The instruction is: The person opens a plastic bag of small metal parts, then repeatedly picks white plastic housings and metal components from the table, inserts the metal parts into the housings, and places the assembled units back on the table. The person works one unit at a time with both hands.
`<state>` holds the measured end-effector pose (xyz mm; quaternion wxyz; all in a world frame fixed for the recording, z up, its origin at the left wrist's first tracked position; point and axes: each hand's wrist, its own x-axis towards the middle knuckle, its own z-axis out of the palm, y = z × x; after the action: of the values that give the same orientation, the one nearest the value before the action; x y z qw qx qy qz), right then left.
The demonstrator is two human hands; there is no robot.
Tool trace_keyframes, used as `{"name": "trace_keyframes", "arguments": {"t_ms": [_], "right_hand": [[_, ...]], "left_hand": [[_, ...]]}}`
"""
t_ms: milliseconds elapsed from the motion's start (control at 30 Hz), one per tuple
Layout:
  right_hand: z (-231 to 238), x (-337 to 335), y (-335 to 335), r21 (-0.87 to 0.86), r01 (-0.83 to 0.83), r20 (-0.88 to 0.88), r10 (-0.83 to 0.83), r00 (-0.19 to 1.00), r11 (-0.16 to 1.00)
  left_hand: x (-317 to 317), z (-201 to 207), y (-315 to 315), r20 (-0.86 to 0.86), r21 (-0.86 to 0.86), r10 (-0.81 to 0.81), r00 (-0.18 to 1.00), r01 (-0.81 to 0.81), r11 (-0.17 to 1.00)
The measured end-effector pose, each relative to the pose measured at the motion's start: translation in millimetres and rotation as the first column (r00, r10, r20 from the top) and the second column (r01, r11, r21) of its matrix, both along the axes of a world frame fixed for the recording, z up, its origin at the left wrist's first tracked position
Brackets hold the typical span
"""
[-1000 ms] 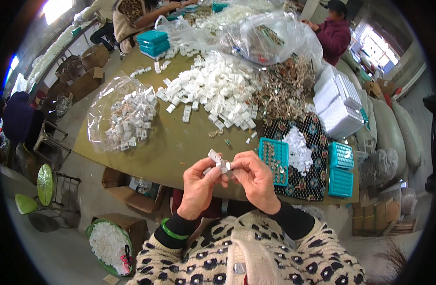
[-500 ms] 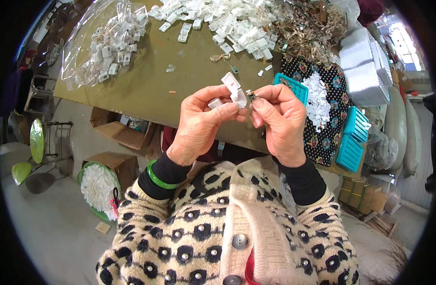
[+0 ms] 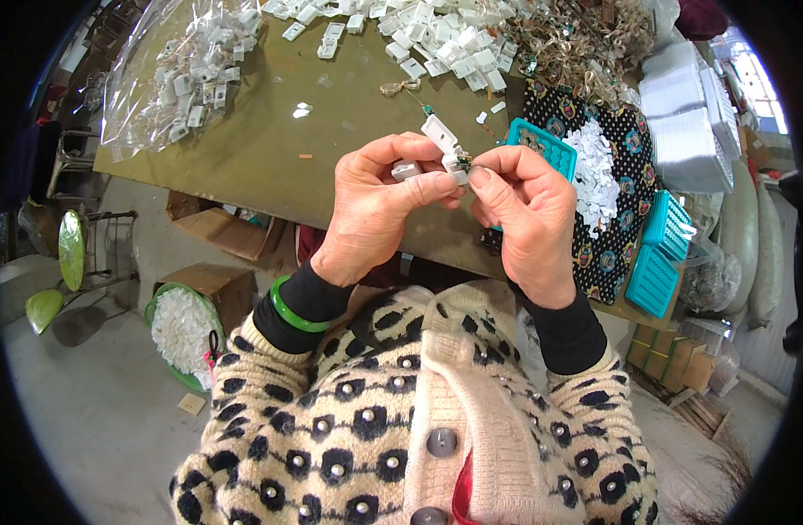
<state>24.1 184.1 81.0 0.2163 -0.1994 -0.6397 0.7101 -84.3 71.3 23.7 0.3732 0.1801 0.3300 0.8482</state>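
My left hand (image 3: 373, 203) is closed around a small white plastic case (image 3: 439, 132) whose lid stands open, above the near part of the table. A second small white piece (image 3: 405, 170) sits between the same hand's fingers. Pinched in my right hand (image 3: 534, 210) is a tiny green circuit board (image 3: 464, 163), held against the open half of the case. The fingertips partly hide the board, so I cannot tell how far inside it sits. Just beyond the case, a small green part with a thin wire (image 3: 428, 110) rests on the table.
White cases (image 3: 458, 44) are heaped at the back, beside a tangle of brown wired parts (image 3: 585, 44). A clear bag of cases (image 3: 192, 87) lies back left. A teal tray (image 3: 559, 156), white pieces (image 3: 594, 175) on patterned cloth and more teal trays (image 3: 653, 280) are right.
My right hand has brought the circuit board from just beside the case to its open half. Both hands keep their hold. The view has shifted slightly.
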Motion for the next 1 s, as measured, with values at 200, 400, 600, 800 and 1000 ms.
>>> {"name": "trace_keyframes", "arguments": {"t_ms": [200,400,600,800,1000], "right_hand": [[8.7,3.8,21.3,0.047,-0.207,0.199,0.194,0.961,0.977],[12.8,2.3,29.0,-0.034,-0.310,0.284,0.307,0.908,0.950],[14.7,0.1,22.8,0.026,-0.278,0.317,0.256,0.913,0.960],[5.9,3.3,-2.1,0.452,-0.129,0.207,0.037,0.978,0.883],[-14.3,-2.8,-12.5,0.800,0.081,-0.103,0.003,0.995,0.594]], "left_hand": [[-8.2,1.8,-3.4,-0.028,-0.081,-0.124,0.992,0.121,0.989],[-17.3,2.2,-8.3,0.063,-0.109,-0.299,0.952,0.304,0.946],[-16.2,5.6,-11.5,0.035,-0.157,-0.258,0.965,0.261,0.953],[-0.4,9.7,-13.7,-0.102,-0.150,-0.008,0.995,-0.007,0.989],[-0.1,9.9,-18.1,-0.057,-0.187,0.018,0.998,-0.029,0.982]]}}
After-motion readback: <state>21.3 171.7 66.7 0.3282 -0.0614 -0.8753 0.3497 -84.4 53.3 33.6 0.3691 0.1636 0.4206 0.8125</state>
